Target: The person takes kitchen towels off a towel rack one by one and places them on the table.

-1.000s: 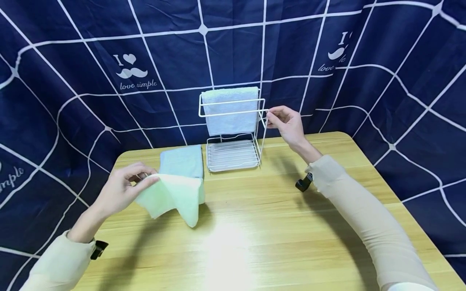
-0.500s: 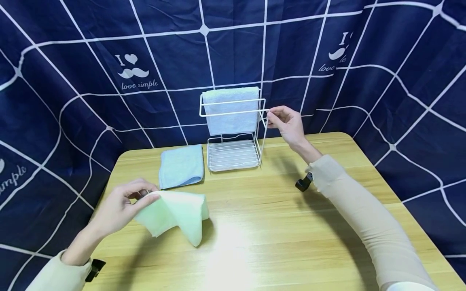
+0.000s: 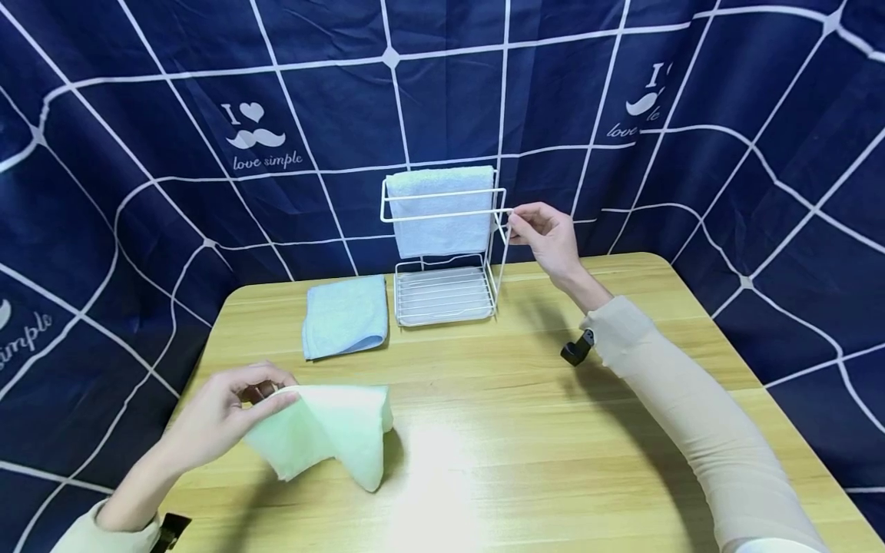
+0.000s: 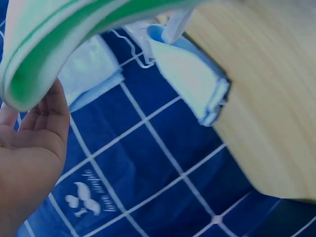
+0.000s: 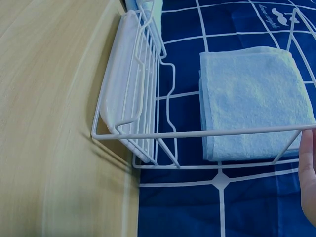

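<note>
My left hand [image 3: 228, 418] pinches a folded pale green cloth [image 3: 332, 426] by one edge at the front left, its loose end drooping over the table. Close up in the left wrist view, the green cloth [image 4: 44, 44] shows its folded layers above the fingers. At the back, my right hand [image 3: 553, 238] pinches the upper right corner of a white wire rack [image 3: 449, 216]. Over the rack's rear bar hangs a light blue towel [image 3: 442, 234], also large in the right wrist view as a folded towel [image 5: 254, 101]. The rack's front bars carry nothing.
A folded blue cloth [image 3: 344, 315] lies on the wooden table [image 3: 553, 445], just left of the rack. A white drip tray [image 3: 442, 296] sits in the rack's base. Behind and at both sides hangs a dark blue curtain [image 3: 332, 100] with white lines.
My left hand has drawn the green cloth back toward the front of the table, uncovering the blue cloth's near edge. The right hand stays at the rack's corner.
</note>
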Action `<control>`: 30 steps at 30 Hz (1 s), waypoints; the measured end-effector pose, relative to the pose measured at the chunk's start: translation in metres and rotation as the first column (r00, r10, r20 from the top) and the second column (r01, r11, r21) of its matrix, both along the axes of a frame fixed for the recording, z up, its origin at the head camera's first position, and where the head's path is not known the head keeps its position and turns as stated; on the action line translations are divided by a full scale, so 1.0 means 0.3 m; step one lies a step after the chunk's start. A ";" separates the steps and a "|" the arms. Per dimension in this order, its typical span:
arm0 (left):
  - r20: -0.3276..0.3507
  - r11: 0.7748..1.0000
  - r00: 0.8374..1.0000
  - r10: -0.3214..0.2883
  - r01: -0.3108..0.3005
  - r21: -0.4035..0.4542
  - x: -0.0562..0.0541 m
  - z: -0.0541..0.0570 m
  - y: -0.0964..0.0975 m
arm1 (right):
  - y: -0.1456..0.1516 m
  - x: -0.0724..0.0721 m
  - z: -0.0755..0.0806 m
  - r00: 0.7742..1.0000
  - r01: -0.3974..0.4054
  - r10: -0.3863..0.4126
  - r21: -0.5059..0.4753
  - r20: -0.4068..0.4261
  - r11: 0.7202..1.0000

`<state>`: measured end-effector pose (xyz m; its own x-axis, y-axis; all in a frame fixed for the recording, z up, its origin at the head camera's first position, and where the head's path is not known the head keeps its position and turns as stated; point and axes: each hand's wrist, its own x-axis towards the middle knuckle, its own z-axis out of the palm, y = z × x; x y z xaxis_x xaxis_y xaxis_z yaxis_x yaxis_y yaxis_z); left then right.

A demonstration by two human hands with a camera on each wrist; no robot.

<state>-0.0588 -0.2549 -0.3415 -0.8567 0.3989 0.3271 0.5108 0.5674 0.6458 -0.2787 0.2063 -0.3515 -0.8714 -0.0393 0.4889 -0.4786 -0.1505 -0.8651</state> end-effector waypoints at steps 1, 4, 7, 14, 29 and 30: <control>0.028 1.000 1.000 0.008 -0.008 -0.013 -0.004 -0.005 -0.005 | 0.000 0.000 0.000 1.000 -0.001 0.001 -0.002 -0.001 1.000; 0.105 0.998 0.994 0.042 -0.038 -0.040 -0.025 -0.026 -0.023 | 0.000 0.000 0.000 1.000 -0.004 0.004 0.004 -0.005 1.000; 0.135 0.997 0.989 0.063 -0.057 -0.043 -0.053 -0.048 -0.038 | 0.000 0.001 -0.001 1.000 -0.005 0.005 0.010 -0.012 1.000; 0.154 0.996 0.986 0.062 -0.052 -0.068 -0.121 -0.084 -0.044 | 0.005 0.009 0.003 1.000 0.015 -0.014 0.032 -0.005 0.999; 0.303 0.995 0.953 0.021 0.009 -0.098 -0.234 -0.160 -0.007 | 0.009 0.009 0.003 1.000 0.016 -0.016 0.048 -0.004 0.999; 0.308 0.995 0.951 0.018 0.012 -0.097 -0.239 -0.166 -0.005 | 0.010 0.009 0.002 1.000 0.015 -0.015 0.050 -0.004 0.999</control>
